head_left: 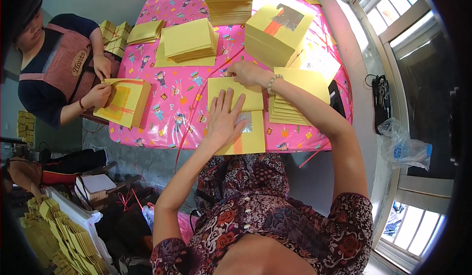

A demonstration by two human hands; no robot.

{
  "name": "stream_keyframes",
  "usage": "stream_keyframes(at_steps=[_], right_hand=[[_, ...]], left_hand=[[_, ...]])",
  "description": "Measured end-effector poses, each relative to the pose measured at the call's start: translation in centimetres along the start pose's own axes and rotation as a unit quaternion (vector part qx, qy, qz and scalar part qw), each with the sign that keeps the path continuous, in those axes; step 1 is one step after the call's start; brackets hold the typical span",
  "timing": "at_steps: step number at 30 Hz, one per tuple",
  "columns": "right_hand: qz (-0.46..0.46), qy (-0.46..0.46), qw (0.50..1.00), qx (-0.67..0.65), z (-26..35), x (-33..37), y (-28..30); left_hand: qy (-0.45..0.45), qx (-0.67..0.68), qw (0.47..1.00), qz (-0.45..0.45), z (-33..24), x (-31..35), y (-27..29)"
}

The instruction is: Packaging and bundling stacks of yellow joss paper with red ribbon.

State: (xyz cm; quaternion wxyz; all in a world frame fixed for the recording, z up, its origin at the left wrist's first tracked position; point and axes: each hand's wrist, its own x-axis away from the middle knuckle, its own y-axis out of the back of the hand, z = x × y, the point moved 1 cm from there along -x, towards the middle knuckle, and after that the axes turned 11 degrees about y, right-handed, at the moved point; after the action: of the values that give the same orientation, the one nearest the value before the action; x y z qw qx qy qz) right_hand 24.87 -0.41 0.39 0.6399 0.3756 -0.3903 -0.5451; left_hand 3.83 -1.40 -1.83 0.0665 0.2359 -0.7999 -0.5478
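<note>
In front of me on the table lies a yellow joss paper sheet (255, 140) with a silver patch and an orange stripe; its far half shows plain yellow. My left hand (226, 115) rests flat on it, fingers spread. At the sheet's far edge my right hand (247, 73), a beaded bracelet at its wrist, is closed with curled fingers; what is between them, if anything, is hidden. Right of the sheet, under my right forearm, is a fanned pile of yellow paper (290, 112). A tall stack of joss paper (275, 36) with a silver patch stands beyond my right hand.
A pink patterned cloth (164, 113) covers the table. Yellow stacks (189, 39) stand at the far side. On the left a co-worker (59, 73) handles a thick yellow bundle (123, 103). Red straps (189, 113) cross the table. A window frame (393, 78) borders the right.
</note>
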Motion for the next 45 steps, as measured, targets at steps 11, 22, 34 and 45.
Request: stream_keyframes(at_steps=[11, 22, 34, 45], right_hand=[[0.032, -0.030, 0.999, 0.020, 0.2, -0.6, -0.1], [-0.023, -0.011, 0.986, 0.163, 9.0, 7.8, -0.9], [-0.064, 0.012, 0.994, 0.091, 7.4, 10.2, -5.6], [-0.108, 0.035, 0.990, 0.084, 6.6, 10.7, -6.2]], left_hand=[[0.011, -0.001, 0.999, 0.031, 0.4, 0.1, -1.0], [0.023, -0.047, 0.997, 0.057, 0.9, 0.2, -1.6], [0.031, 0.000, 0.994, 0.100, 1.0, -0.3, -0.3], [0.045, -0.008, 0.993, 0.110, 3.1, -0.2, -0.1]])
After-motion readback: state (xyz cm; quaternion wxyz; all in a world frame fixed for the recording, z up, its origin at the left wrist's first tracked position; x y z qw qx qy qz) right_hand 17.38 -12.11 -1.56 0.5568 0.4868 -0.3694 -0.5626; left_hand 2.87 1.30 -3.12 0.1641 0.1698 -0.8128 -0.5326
